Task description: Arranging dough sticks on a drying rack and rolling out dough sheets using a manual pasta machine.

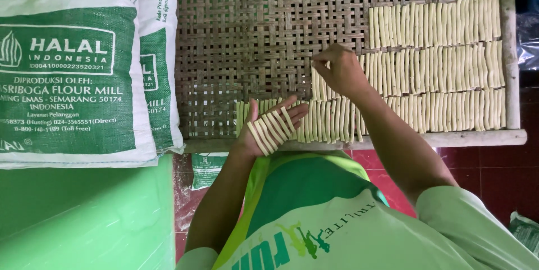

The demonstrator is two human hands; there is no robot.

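My left hand (268,126) lies palm up at the near edge of a woven bamboo tray (241,39), with several pale dough sticks (272,128) lying across its open fingers. My right hand (338,69) is further in over the tray, fingertips pinched on one pale stick at the left end of the second row. Rows of laid dough sticks (438,67) fill the tray's right side, standing side by side in three bands. The nearest band reaches left to just beyond my left hand.
Two white and green woven sacks (73,67) lie to the left, overlapping the tray's left edge. A green surface (84,219) lies below them. The tray has a wooden frame (449,138) along its near and right sides. Red floor tiles (494,174) show beneath.
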